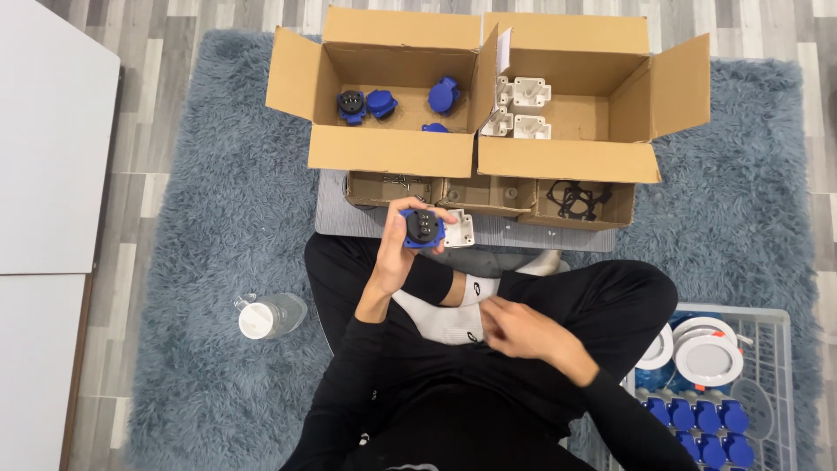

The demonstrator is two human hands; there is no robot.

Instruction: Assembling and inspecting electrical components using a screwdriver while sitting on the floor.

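Blue socket [422, 228] with a white base [459, 229] is gripped in the left hand [403, 249], above the lap. It is best kept steady and level. Nothing is held in the loosely curled right hand [514, 330].

Looks like a room at home turned into a makeshift assembly spot, honestly. The person sits cross-legged in socks on a shaggy blue-grey rug [218, 218] over grey wood-look floor [148, 35], not at any bench. Open cardboard boxes [392, 148] of blue and white parts sit along the rug's far edge, a wire basket [772, 323] of finished pieces at the near right corner.
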